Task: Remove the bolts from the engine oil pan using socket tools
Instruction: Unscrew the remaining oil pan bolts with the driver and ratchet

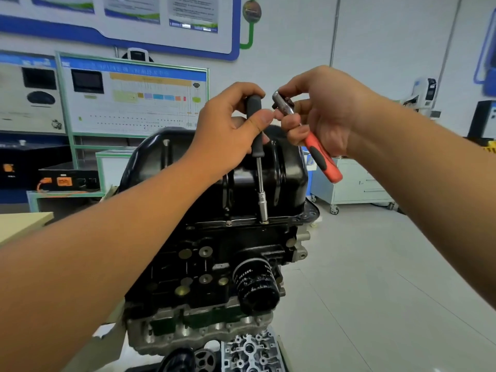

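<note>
The black oil pan (291, 170) sits on top of an upturned engine block (204, 267). My left hand (228, 127) grips the black handle of a socket driver (257, 135) that stands upright. Its silver socket (263, 208) rests on a bolt at the pan's near flange. Another bolt (228, 223) shows on the flange just left of it. My right hand (322, 114) holds a ratchet wrench (319, 154) with a red and black handle. The ratchet's chrome head (280, 102) is up beside the driver's top.
A black oil filter (256, 285) juts from the block's front. A cylinder head (249, 353) lies below the engine. A training board (134, 98) stands behind on the left. A wheeled grey cabinet (354, 183) is on the right, on pale floor tiles.
</note>
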`<action>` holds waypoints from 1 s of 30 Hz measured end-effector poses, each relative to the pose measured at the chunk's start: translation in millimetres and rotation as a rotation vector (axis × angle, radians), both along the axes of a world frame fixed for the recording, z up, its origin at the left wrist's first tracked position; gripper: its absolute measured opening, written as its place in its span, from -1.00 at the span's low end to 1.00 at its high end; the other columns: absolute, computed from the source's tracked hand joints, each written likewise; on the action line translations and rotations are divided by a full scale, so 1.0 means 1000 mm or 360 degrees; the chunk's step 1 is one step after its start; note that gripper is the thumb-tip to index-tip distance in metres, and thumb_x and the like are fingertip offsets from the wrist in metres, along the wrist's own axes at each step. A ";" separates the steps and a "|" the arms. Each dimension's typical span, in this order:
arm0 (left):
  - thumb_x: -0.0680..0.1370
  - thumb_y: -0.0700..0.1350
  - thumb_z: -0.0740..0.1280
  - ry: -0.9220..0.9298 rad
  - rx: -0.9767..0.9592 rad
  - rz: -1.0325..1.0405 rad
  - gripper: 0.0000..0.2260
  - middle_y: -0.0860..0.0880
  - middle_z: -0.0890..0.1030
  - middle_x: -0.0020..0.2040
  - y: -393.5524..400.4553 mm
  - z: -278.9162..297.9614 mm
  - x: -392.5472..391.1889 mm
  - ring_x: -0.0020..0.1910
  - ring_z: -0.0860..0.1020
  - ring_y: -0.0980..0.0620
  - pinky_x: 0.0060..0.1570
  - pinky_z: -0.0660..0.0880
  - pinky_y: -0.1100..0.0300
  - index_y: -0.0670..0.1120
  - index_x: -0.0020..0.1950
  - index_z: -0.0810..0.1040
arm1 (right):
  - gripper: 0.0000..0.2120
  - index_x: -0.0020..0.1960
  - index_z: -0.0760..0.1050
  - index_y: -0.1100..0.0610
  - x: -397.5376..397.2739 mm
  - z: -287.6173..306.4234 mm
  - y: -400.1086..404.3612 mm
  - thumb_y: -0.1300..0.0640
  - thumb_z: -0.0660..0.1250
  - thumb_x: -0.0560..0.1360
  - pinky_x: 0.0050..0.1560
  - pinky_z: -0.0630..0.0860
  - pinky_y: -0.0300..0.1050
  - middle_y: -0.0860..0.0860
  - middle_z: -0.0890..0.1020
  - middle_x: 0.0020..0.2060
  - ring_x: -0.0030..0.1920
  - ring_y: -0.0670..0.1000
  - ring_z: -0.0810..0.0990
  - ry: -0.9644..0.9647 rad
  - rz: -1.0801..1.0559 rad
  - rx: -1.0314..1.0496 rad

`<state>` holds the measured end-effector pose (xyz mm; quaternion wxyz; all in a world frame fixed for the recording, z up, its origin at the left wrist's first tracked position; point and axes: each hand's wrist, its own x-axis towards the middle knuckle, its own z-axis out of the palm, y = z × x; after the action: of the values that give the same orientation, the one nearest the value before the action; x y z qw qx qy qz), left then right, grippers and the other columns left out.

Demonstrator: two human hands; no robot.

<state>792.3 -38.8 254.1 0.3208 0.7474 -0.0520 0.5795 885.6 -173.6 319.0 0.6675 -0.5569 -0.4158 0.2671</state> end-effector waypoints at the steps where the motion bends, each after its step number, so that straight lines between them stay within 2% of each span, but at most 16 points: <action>1: 0.57 -0.19 0.44 0.0010 -0.0008 -0.0017 -0.79 -0.03 0.57 -0.04 0.000 0.000 0.000 -0.40 0.68 0.03 -0.48 0.52 0.22 -0.01 0.17 0.54 | -0.91 -0.08 0.46 0.26 -0.001 0.001 0.000 0.25 0.23 0.57 -0.55 0.23 -0.23 0.13 0.53 -0.34 -0.52 -0.02 0.34 -0.0006 -0.0003 0.0018; 5: 0.63 -0.18 0.38 0.0128 -0.0047 -0.0192 -0.79 -0.10 0.65 0.01 -0.003 0.003 0.000 -0.29 0.72 -0.11 -0.50 0.55 0.12 0.00 0.25 0.57 | -0.89 -0.11 0.45 0.26 -0.002 0.009 0.001 0.26 0.21 0.57 -0.55 0.20 -0.24 0.11 0.52 -0.40 -0.52 -0.03 0.32 -0.0061 -0.0037 0.0053; 7: 0.68 -0.18 0.28 0.0215 -0.0116 -0.0316 -0.78 -0.05 0.69 -0.03 -0.002 0.005 -0.001 -0.23 0.73 -0.18 -0.49 0.54 0.13 0.01 0.30 0.56 | -0.89 -0.11 0.44 0.25 0.001 0.013 -0.001 0.26 0.21 0.57 -0.56 0.18 -0.23 0.12 0.52 -0.37 -0.52 -0.04 0.30 -0.0094 -0.0065 0.0041; 9: 0.70 -0.17 0.24 0.0273 -0.0153 -0.0392 -0.76 -0.08 0.72 0.02 -0.001 0.006 -0.001 -0.18 0.73 -0.22 -0.47 0.54 0.15 0.05 0.31 0.56 | -0.89 -0.10 0.45 0.25 0.006 0.016 -0.003 0.24 0.22 0.58 -0.56 0.19 -0.23 0.13 0.52 -0.33 -0.51 -0.05 0.31 -0.0124 -0.0081 0.0020; 11: 0.69 -0.17 0.26 0.0282 -0.0138 -0.0390 -0.77 -0.09 0.73 0.04 -0.001 0.008 0.000 -0.18 0.73 -0.20 -0.46 0.53 0.18 0.08 0.28 0.56 | -0.89 -0.09 0.46 0.25 0.010 0.019 -0.006 0.24 0.23 0.58 -0.55 0.19 -0.23 0.14 0.53 -0.31 -0.50 -0.05 0.31 -0.0143 -0.0089 0.0001; 16: 0.57 -0.10 0.44 0.0252 -0.0128 -0.0231 -0.82 -0.06 0.73 -0.08 -0.003 0.014 0.005 -0.21 0.70 -0.18 -0.50 0.47 0.23 0.16 0.11 0.60 | -0.90 -0.06 0.46 0.24 0.017 0.022 -0.009 0.22 0.23 0.59 -0.53 0.20 -0.25 0.14 0.53 -0.26 -0.48 -0.06 0.32 -0.0157 -0.0010 -0.0074; 19: 0.51 -0.11 0.53 0.0196 -0.0072 -0.0159 -0.80 -0.01 0.58 -0.20 -0.002 0.014 0.006 -0.29 0.58 0.13 -0.48 0.45 0.30 0.12 0.03 0.60 | -0.88 -0.08 0.48 0.25 0.019 0.024 -0.010 0.22 0.24 0.59 -0.55 0.22 -0.25 0.12 0.53 -0.28 -0.47 -0.06 0.32 -0.0199 0.0052 -0.0141; 21: 0.51 -0.14 0.54 0.0201 -0.0072 -0.0184 -0.79 -0.07 0.57 -0.16 -0.002 0.015 0.005 -0.31 0.53 0.20 -0.46 0.43 0.36 0.09 0.02 0.58 | -0.87 -0.08 0.49 0.25 0.020 0.025 -0.010 0.22 0.25 0.60 -0.57 0.23 -0.26 0.12 0.53 -0.28 -0.47 -0.07 0.33 -0.0219 0.0074 -0.0177; 23: 0.51 -0.11 0.52 0.0258 -0.0120 -0.0245 -0.79 -0.10 0.64 -0.10 -0.003 0.015 0.003 -0.33 0.56 0.14 -0.49 0.44 0.29 0.10 0.03 0.55 | -0.85 -0.10 0.50 0.25 0.021 0.027 -0.009 0.22 0.24 0.61 -0.57 0.23 -0.27 0.13 0.53 -0.29 -0.48 -0.07 0.33 -0.0256 0.0082 -0.0206; 25: 0.52 -0.10 0.50 0.0339 -0.0177 -0.0299 -0.79 -0.03 0.72 -0.05 -0.003 0.016 0.001 -0.30 0.61 0.06 -0.53 0.43 0.23 0.11 0.04 0.52 | -0.84 -0.09 0.50 0.24 0.021 0.032 -0.009 0.23 0.22 0.62 -0.57 0.22 -0.27 0.14 0.55 -0.28 -0.48 -0.07 0.32 -0.0216 0.0115 -0.0209; 28: 0.58 -0.16 0.46 0.0398 -0.0210 -0.0348 -0.79 -0.04 0.75 -0.03 -0.005 0.016 0.000 -0.22 0.70 0.02 -0.53 0.45 0.22 0.06 0.07 0.48 | -0.84 -0.06 0.51 0.25 0.021 0.044 -0.010 0.25 0.18 0.63 -0.58 0.25 -0.28 0.16 0.58 -0.28 -0.49 -0.08 0.33 -0.0087 0.0200 -0.0221; 30: 0.58 -0.18 0.46 0.0408 -0.0232 -0.0359 -0.79 -0.05 0.75 -0.03 -0.006 0.016 -0.001 -0.16 0.72 -0.04 -0.51 0.46 0.21 0.04 0.06 0.47 | -0.83 -0.07 0.52 0.27 0.019 0.048 -0.008 0.25 0.19 0.63 -0.60 0.26 -0.28 0.16 0.58 -0.30 -0.49 -0.08 0.34 -0.0103 0.0213 -0.0292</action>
<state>791.2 -44.7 270.5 0.4410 0.7793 -0.0521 0.4421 904.8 -182.0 366.6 0.5806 -0.5950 -0.4472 0.3301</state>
